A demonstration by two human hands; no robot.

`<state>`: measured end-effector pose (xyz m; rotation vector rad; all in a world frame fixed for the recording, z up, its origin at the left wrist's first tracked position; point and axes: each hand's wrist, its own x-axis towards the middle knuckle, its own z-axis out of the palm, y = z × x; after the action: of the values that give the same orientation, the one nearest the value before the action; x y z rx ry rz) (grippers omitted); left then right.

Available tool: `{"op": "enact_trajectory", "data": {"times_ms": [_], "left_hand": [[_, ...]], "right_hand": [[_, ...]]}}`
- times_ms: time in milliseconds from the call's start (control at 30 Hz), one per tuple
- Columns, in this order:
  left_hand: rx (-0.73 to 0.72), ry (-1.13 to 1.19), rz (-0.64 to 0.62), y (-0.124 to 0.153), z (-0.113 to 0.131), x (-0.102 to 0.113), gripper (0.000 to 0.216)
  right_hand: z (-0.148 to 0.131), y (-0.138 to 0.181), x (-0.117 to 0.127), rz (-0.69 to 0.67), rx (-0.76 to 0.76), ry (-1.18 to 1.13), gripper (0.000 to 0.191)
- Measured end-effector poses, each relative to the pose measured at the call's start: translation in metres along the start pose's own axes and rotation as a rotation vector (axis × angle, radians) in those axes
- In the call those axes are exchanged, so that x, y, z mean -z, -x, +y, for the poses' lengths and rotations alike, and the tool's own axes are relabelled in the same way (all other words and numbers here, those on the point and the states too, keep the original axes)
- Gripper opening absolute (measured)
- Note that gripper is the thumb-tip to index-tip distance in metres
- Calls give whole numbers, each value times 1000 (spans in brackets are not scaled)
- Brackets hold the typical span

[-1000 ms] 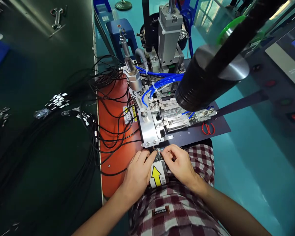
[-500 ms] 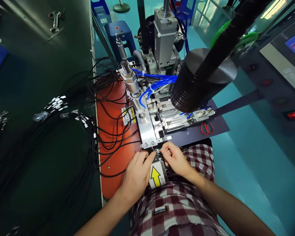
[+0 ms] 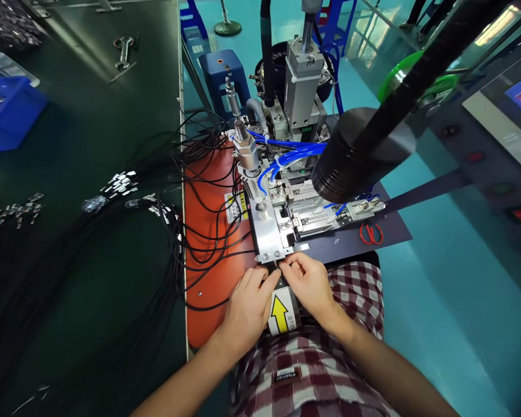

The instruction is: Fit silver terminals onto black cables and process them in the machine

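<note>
At the near end of a metal machine (image 3: 267, 234), my left hand (image 3: 249, 304) and my right hand (image 3: 310, 284) meet with fingertips almost touching. Both hands are closed, the fingers bent and pinched around something small that they mostly cover; its kind cannot be made out. Just below the fingers is a white label with a yellow arrow (image 3: 280, 314), partly behind my left hand. Black cables (image 3: 215, 255) run from the machine's left side over an orange-red base plate (image 3: 208, 315).
Bundled cables with silvery ends (image 3: 119, 184) lie on the dark green table (image 3: 91, 301) at left. A blue bin (image 3: 19, 119) and a wrench (image 3: 124, 53) are farther back. Red-handled scissors (image 3: 371, 233) rest right of the machine. A black cylinder (image 3: 351, 162) hangs above it.
The view has shifted, so the scene sits a little farther right and lower. My fingertips have drawn closer together at the machine's near end, and the small shiny piece between them is now mostly covered.
</note>
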<state>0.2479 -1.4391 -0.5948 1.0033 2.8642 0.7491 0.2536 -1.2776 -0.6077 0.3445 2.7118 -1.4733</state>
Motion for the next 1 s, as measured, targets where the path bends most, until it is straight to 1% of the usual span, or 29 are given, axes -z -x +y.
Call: {"op": "enact_trajectory", "data": {"times_ms": [100, 200, 333, 400, 533, 600, 733, 800, 833, 900, 1000], "left_hand": [[-6, -1, -3, -3, 0, -2, 33], [-1, 5, -8, -4, -1, -4, 33], [7, 7, -15, -4, -3, -7, 32], [14, 4, -22, -4, -2, -7, 32], [14, -6, -26, -4, -1, -6, 33], [9, -9, -33, -3, -1, -6, 33], [6, -23, -43, -2, -4, -5, 34], [-2, -27, -49, -2, -7, -5, 35], [-9, -27, -54, -1, -8, -4, 36], [-19, -19, -57, -1, -10, -3, 36], [-13, -4, -53, -2, -10, -2, 36]], "right_hand": [[5, -1, -3, 14, 13, -12, 17], [9, -2, -4, 10, 80, 0, 17], [18, 0, -5, 24, 128, -92, 17], [23, 2, -6, 41, 91, -181, 17], [24, 4, -11, -13, -112, -451, 23], [23, 2, -12, -32, -182, -547, 26], [24, -5, -12, -156, -345, -747, 32], [27, -8, -10, -185, -411, -808, 34], [29, -9, -9, -177, -418, -813, 35], [30, -9, -8, -156, -384, -786, 36], [27, -7, -8, -192, -305, -723, 36]]}}
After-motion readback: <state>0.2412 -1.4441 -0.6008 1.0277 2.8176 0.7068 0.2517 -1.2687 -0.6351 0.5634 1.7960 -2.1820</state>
